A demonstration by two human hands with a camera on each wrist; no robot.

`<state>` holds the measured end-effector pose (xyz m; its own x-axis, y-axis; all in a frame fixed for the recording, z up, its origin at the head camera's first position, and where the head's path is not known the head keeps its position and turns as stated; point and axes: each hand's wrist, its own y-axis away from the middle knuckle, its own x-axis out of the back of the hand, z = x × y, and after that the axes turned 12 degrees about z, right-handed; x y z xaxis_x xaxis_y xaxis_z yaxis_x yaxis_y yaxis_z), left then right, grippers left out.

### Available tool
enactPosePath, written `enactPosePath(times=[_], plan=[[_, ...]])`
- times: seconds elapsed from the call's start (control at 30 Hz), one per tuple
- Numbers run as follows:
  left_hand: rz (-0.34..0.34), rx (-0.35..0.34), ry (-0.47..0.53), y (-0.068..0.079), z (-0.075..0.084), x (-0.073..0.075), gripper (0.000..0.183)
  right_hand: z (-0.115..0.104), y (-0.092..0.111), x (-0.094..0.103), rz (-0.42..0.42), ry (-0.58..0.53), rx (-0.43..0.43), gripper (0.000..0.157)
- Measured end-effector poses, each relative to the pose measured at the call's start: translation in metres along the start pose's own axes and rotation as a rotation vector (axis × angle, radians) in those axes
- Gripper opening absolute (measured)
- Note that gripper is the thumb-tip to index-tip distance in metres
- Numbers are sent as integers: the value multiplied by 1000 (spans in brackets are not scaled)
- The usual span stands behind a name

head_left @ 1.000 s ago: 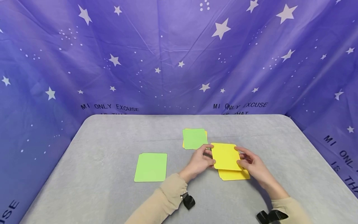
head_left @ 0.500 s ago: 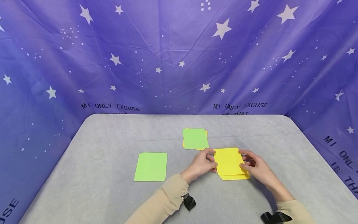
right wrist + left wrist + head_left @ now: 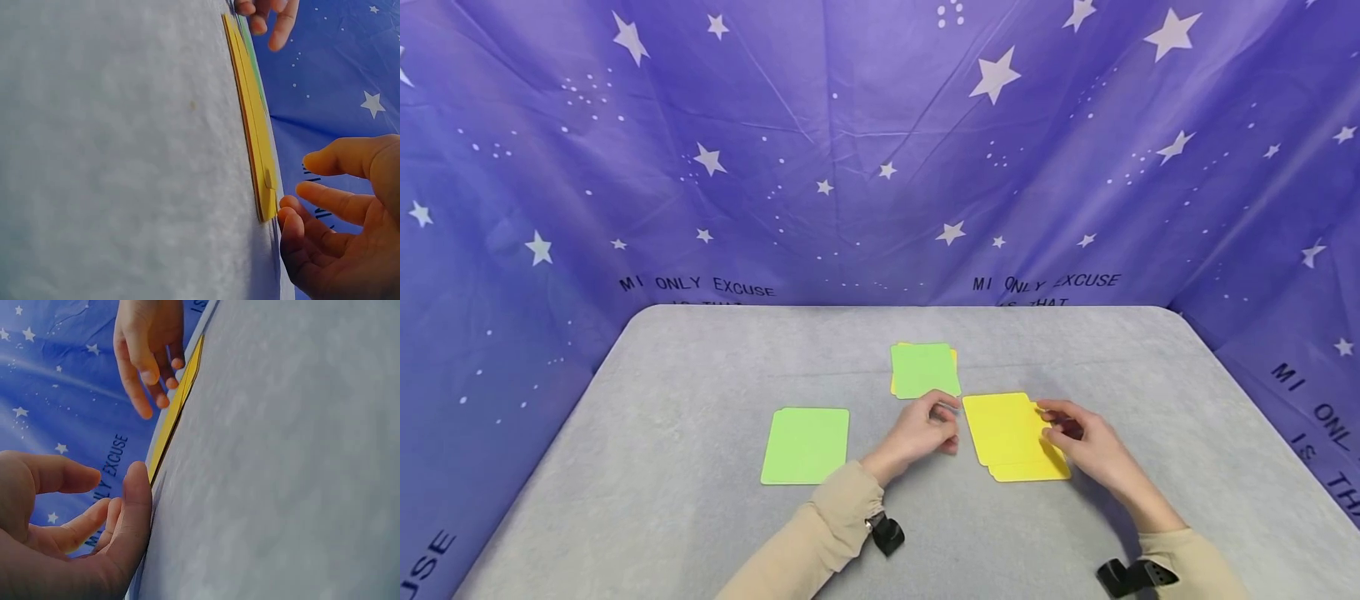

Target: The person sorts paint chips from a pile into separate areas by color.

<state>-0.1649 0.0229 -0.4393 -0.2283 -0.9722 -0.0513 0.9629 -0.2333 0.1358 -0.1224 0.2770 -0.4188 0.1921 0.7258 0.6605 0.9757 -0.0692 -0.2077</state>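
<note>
Two or more yellow square cards point(image 3: 1011, 433) lie overlapped on the table, the top one shifted toward the back left. My left hand point(image 3: 921, 432) hovers just left of them, fingers loosely bent with a gap to the thumb and nothing held. At their right edge is my right hand point(image 3: 1084, 440), its fingertips close to the border; in the right wrist view its fingers point(image 3: 334, 200) are spread apart beside the end of the yellow pile, gripping nothing. A green square card point(image 3: 925, 372) rests askew on yellow behind the left hand.
Another green square pile point(image 3: 806, 447) lies left of the left forearm. All of it is on a grey table point(image 3: 647, 467) backed by a purple star-patterned curtain point(image 3: 820, 150). Black wrist cameras point(image 3: 887, 533) are worn at both sleeves.
Both hands lowered the upper yellow card onto the lower one and let go of it. It has slid left, and my left hand has drawn back leftward.
</note>
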Motion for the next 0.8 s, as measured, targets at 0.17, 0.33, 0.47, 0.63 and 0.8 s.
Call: enactPosePath(times=[0.17,0.33,0.47,0.63,0.8], plan=[[16,-61,-8,-3,4,13,23,-1,-4,1,1,-16,12,33],[64,-53,-45,-9,6,23,29,-3,-9,-2,-16,-35,20,28],[94,-52,-65,-14,7,31,33,-7,-16,-9,-31,-54,21,27],[128,-47,-68,-18,10,42,35,-13,-26,-20,-40,-108,16,26],[165,-44,-60,-23,11,54,38,-22,-36,-30,-64,-162,24,27]])
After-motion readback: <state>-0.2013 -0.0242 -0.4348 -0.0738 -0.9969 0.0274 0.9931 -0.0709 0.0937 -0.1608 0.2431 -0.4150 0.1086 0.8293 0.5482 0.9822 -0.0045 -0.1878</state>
